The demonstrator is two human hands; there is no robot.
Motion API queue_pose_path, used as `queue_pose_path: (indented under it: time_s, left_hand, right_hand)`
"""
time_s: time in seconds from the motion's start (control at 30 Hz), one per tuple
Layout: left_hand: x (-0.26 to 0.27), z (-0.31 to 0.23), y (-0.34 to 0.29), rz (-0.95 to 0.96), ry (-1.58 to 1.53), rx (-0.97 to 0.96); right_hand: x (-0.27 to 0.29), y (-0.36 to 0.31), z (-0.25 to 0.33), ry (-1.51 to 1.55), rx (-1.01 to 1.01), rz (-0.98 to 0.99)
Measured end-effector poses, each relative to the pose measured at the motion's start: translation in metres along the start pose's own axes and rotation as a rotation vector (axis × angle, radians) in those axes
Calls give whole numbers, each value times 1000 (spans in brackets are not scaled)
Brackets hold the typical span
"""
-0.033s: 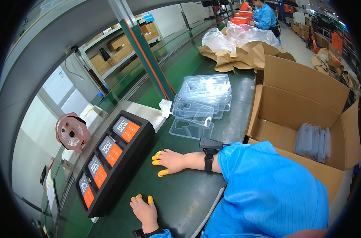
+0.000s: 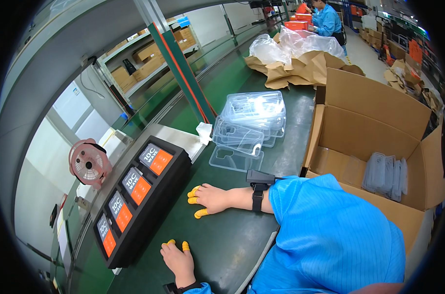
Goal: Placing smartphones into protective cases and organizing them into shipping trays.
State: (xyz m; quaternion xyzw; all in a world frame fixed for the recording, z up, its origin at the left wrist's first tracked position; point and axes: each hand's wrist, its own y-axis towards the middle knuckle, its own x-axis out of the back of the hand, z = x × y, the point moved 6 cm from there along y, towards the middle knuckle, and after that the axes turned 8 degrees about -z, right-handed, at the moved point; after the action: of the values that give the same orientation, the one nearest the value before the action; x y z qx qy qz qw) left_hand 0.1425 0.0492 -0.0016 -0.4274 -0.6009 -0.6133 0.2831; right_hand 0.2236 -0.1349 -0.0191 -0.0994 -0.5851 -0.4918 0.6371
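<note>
My left hand (image 2: 177,263) lies on the green work surface (image 2: 217,240), fingers apart, with yellow finger cots on some fingertips. It holds nothing and is nearest to the lower end of a black tray (image 2: 156,223). In that tray's slots sit several flat rectangular pieces (image 2: 138,187) with grey and orange faces. Palm down and farther up, my right hand (image 2: 210,198) rests on the same surface, also in yellow cots. Its fingers are spread toward the tray without touching it, and nothing is in them. Each wrist wears a black strap.
Clear plastic cases (image 2: 254,117) are piled beyond my right hand. An open cardboard box (image 2: 374,115) at the right holds several more cases (image 2: 384,174). Crumpled brown paper (image 2: 301,71) and plastic film lie farther back. A pink fan (image 2: 89,163) stands left; a person (image 2: 326,22) works far off.
</note>
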Motion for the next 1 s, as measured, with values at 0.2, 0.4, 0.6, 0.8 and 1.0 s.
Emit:
queue_pose_path:
  time_s: [0.2, 0.4, 0.6, 0.8, 1.0]
  left_hand:
    - [2, -4, -1, 8, -5, 13]
    - [4, 6, -9, -76, -30, 0]
    - [-10, -9, 12, 43, -136, 122]
    - [0, -17, 8, -79, -141, 72]
    - [-8, -1, -2, -45, -61, 100]
  right_hand:
    - [1, -4, -1, 6, 1, -28]
    - [-6, 5, 8, -25, 83, -51]
    - [13, 2, -5, -24, 160, -121]
    - [26, -11, -10, 34, -43, -107]
    - [12, -3, 2, 50, -119, 23]
